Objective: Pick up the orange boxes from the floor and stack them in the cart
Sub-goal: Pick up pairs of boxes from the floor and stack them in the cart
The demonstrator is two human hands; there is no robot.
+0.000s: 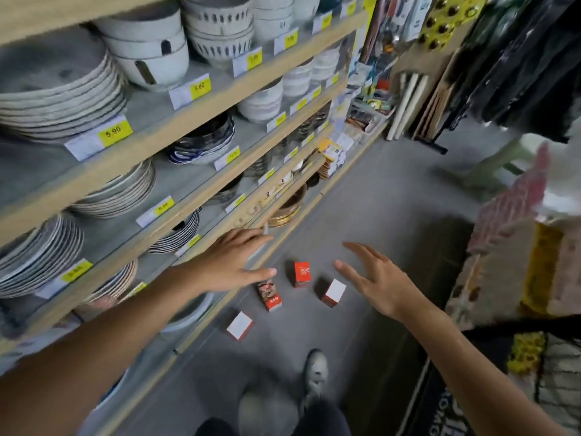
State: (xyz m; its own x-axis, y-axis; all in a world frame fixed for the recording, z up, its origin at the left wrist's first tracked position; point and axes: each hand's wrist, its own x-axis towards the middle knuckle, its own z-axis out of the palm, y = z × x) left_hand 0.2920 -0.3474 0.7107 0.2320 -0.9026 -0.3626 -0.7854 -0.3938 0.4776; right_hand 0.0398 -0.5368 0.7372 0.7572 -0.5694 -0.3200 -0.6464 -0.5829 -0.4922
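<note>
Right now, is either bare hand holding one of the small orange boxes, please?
No: left hand and right hand hover open above four small orange boxes on the grey floor.

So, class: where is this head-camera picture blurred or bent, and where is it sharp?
Head view: the shelves bow from wide-angle distortion; the shoe and right-edge goods smear with motion; the orange boxes and both hands, left and right, stay fairly sharp.

Open floor (361, 190) betw. wooden shelving (201, 171) on left & rugs (503, 247) on right, boxes (301, 273) unobstructed from above.
</note>
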